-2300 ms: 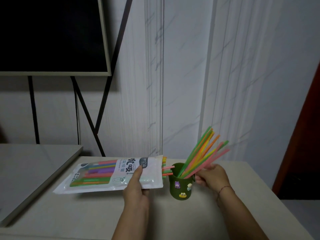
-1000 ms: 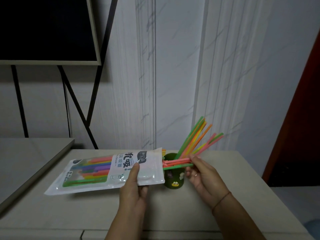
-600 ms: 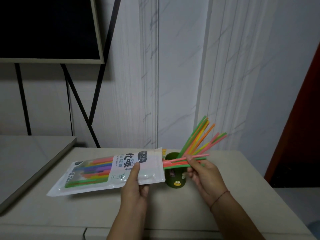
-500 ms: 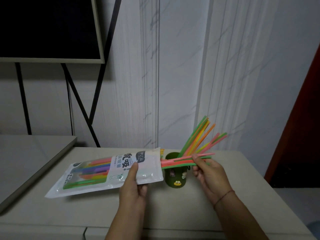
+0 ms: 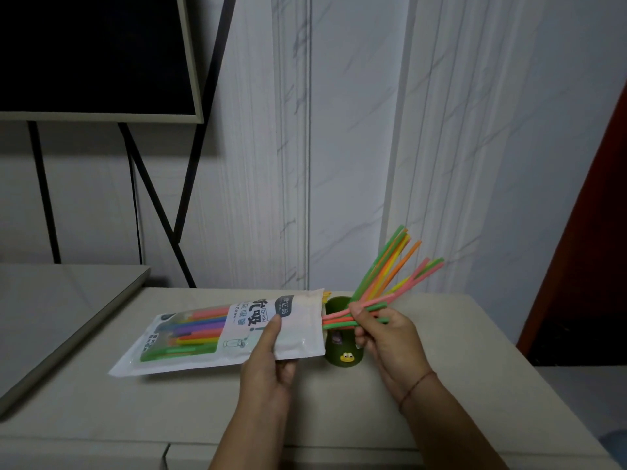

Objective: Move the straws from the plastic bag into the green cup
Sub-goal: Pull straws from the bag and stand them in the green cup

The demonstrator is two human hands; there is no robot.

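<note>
My left hand [image 5: 268, 364] grips the open end of a white plastic bag [image 5: 295, 329], holding it nearly level above the table. Coloured straws show through its clear window [image 5: 196, 330]. My right hand [image 5: 383, 334] pinches a few pink and green straws [image 5: 337, 318] that stick out of the bag's mouth. Just behind them stands the dark green cup [image 5: 342, 356] with small stickers. Several straws [image 5: 386, 269] lean out of the cup toward the upper right.
The beige table [image 5: 169, 412] carries the cup. A lower grey surface [image 5: 51, 310] lies to the left. A dark screen on a black stand [image 5: 95, 56] hangs at upper left. A white panelled wall is behind, a red-brown door edge [image 5: 590, 232] at right.
My right hand left the straws standing in the cup, reached to the bag's mouth and took hold of a few straws, drawing them partway out to the right. The left hand kept holding the bag.
</note>
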